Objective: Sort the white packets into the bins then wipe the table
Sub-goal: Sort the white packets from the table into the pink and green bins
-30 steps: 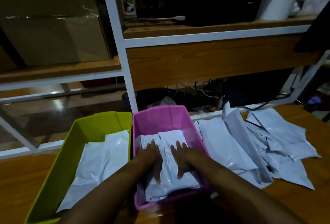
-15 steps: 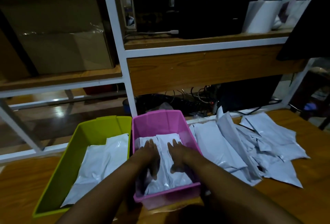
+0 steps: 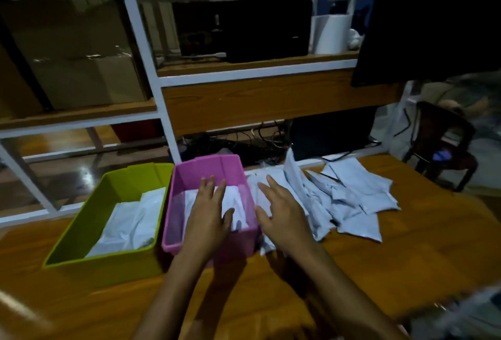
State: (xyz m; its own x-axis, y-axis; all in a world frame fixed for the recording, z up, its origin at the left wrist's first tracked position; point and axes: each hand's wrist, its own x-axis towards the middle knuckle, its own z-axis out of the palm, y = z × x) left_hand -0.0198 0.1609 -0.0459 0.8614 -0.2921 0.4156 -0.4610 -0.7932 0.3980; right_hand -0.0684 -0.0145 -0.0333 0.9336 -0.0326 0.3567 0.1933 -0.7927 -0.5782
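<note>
A pink bin point(image 3: 217, 167) stands in the middle of the wooden table point(image 3: 406, 272) with white packets point(image 3: 238, 204) inside. My left hand point(image 3: 208, 215) hovers flat over that bin, fingers straight, holding nothing. My right hand point(image 3: 282, 215) is just right of the bin, fingers spread above the near edge of a loose pile of white packets point(image 3: 352, 198). A green bin point(image 3: 81, 231) stands left of the pink one and also holds white packets point(image 3: 130, 223).
A white-framed shelf unit point(image 3: 168, 128) rises behind the bins, with cardboard boxes point(image 3: 76, 55), black equipment and tangled cables point(image 3: 257, 144). A dark chair point(image 3: 439, 144) stands at the right. Bare wood lies in front of the bins.
Both hands lifted off the packets in the pink bin. My right hand moved right, out of the bin and over the loose pile. The camera tilted up.
</note>
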